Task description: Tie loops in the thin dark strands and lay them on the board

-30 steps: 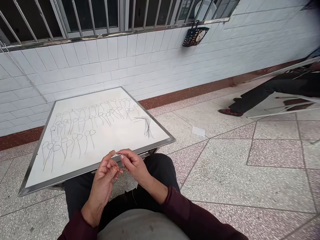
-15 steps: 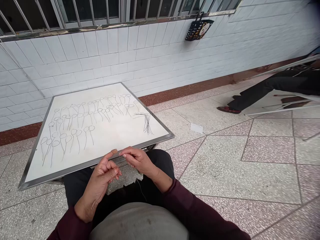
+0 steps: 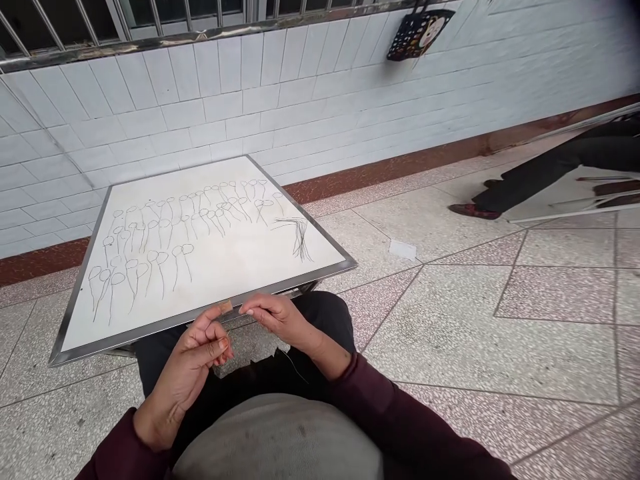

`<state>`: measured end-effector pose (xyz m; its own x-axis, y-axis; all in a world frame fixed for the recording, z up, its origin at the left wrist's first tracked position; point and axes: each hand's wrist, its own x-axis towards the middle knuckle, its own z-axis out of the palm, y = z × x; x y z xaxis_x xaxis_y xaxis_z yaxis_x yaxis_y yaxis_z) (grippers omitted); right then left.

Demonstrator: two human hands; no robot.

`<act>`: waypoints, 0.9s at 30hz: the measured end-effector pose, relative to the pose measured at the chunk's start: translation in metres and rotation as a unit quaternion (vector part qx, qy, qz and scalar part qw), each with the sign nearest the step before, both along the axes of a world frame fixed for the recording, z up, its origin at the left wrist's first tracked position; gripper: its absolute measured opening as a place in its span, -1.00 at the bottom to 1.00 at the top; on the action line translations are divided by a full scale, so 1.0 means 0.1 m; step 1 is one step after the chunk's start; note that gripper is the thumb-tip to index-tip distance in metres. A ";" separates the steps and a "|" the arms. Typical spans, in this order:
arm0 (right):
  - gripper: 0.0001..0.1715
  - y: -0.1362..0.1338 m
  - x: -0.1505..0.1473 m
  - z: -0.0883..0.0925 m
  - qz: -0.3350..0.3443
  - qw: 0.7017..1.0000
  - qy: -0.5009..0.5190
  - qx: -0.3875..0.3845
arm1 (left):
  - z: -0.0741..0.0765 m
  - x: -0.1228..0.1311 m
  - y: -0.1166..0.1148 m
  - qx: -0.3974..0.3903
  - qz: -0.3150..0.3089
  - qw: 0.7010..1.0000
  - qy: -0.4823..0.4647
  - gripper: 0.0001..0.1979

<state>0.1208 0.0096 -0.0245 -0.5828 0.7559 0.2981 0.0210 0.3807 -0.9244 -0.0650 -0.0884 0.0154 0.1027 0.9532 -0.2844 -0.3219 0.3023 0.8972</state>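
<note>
My left hand [image 3: 193,363] is closed in front of the board's near edge, its thumb pressed on the curled fingers. A bit of thin wire [image 3: 229,335] shows at the thumb tip. Brown tape [image 3: 226,307] wraps the tip of the outstretched index finger. Close by on the right, my right hand [image 3: 283,321] pinches thumb and forefinger together; whatever is between them is too fine to make out. A pale thin strand [image 3: 295,365] shows against the dark cloth on my lap, below the right hand.
A white board with a grey metal rim [image 3: 150,337] stands before me. Rows of looped wires [image 3: 187,250] lie on it, with a bundle of straight wires [image 3: 301,240] at right. Beyond are a tiled wall, a hanging bag [image 3: 417,33], a paper [image 3: 403,249] on the floor and a person's leg [image 3: 530,177].
The view has shifted slightly. My left hand has moved a little away from the right hand, widening the gap between the fingertips. The right hand keeps its pinch.
</note>
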 end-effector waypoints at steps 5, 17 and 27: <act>-0.77 0.15 0.13 -0.01 -0.088 0.995 0.017 -0.033 | 0.02 -0.18 -0.08 0.003 0.019 0.999 0.031 -0.39; -0.79 0.03 0.07 0.10 -0.086 0.996 0.009 -0.018 | 0.10 0.04 0.14 0.035 0.039 0.997 0.060 -0.38; -0.76 0.11 0.12 -0.06 -0.020 0.985 -0.026 0.168 | 0.07 0.11 0.23 0.020 -0.024 0.997 0.071 -0.34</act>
<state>0.1333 0.0207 -0.0303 -0.5754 0.6425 0.5060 0.0868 0.6632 -0.7434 -0.0543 -0.0657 0.0228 0.1103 0.9589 -0.2613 -0.1757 0.2776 0.9445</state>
